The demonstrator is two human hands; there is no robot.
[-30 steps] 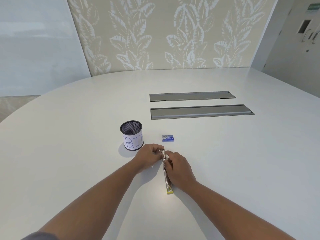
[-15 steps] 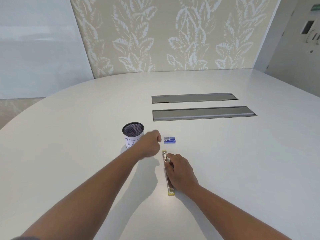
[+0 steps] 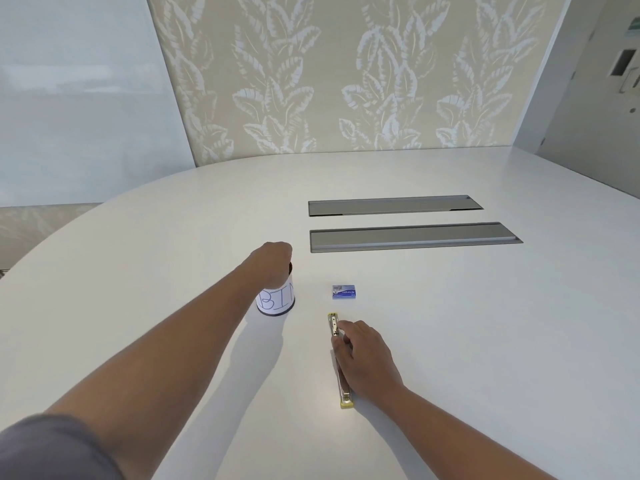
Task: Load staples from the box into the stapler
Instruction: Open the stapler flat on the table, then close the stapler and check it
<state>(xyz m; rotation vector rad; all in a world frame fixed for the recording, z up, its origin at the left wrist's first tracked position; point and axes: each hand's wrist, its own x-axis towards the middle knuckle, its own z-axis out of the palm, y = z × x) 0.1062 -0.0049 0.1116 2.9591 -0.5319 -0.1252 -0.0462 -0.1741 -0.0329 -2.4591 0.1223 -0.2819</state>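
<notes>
White table (image 3: 450, 341): left hand (image 3: 273, 263) fisted over bin (image 3: 277, 301), hiding mouth, contents unseen; right hand (image 3: 367, 358) grips opened stapler (image 3: 341, 368), covering middle; staple box (image 3: 344, 292) apart.

I sit at a broad white table with a rounded edge (image 3: 450, 341); two long grey metal cable-hatch panels (image 3: 414, 237) lie flush in its top. Ahead stands a beige wall panel printed with pale leaves (image 3: 346, 74), a frosted glass pane (image 3: 79, 91) to its left, a plain grey wall (image 3: 588, 98) on my right. Light is soft, even.
</notes>
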